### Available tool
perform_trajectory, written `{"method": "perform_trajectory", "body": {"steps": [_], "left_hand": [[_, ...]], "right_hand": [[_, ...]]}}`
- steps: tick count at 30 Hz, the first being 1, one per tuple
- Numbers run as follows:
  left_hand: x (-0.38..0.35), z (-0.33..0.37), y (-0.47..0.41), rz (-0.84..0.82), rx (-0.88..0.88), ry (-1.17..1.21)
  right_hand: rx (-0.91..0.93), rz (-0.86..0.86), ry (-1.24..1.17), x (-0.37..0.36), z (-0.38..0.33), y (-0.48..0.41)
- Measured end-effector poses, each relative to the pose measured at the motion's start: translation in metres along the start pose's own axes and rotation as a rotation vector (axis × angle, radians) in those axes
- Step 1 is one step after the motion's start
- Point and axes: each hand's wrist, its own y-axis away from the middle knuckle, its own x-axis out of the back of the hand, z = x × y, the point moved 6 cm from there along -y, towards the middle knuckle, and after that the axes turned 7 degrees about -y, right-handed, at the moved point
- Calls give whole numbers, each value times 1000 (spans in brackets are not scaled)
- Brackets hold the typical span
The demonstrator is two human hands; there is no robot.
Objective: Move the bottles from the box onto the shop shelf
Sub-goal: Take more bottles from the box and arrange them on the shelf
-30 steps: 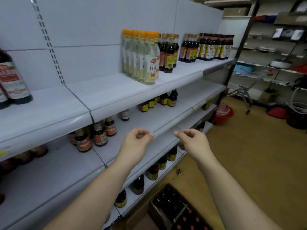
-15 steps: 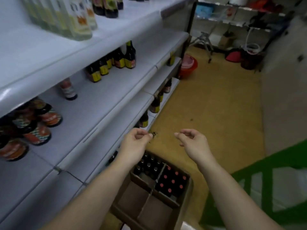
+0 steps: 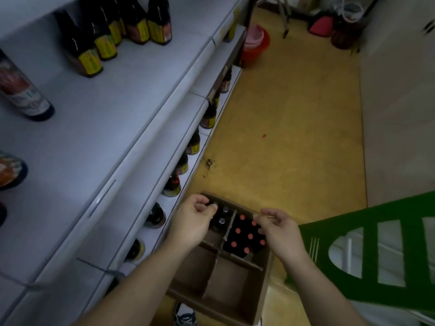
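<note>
Reaching over a divided cardboard box [image 3: 264, 285] on the yellow floor [image 3: 294, 137], a person's two hands hang above the bottles packed in its far corners.
The left hand [image 3: 193, 220] curls its fingers at the grey-capped bottles [image 3: 221, 221] in the far-left compartment; whether they pinch a cap cannot be told. The right hand [image 3: 280, 234], fingers loosely bent and gripping nothing, hovers over the red-capped bottles [image 3: 244, 238] in the far-right compartment. The box sits just beside the shop shelf [image 3: 117, 114], along whose bottom front edge dark bottles [image 3: 154, 216] stand.

Two hands [image 3: 191, 222], one box [image 3: 264, 285], seven red-capped bottles [image 3: 250, 236] (visible ones)
</note>
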Motion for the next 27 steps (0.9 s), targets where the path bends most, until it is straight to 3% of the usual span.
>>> {"method": "perform_trajectory", "body": {"steps": [9, 18, 27], "left_hand": [[-74, -130, -97, -38, 122, -68], [-154, -281, -180, 13, 237, -143], [-186, -356, -261, 118, 136, -370]], "right_hand": [[-127, -7, 63, -71, 121, -126], [-105, -85, 183, -134, 249, -260], [-64, -121, 428, -189, 322, -353]]}}
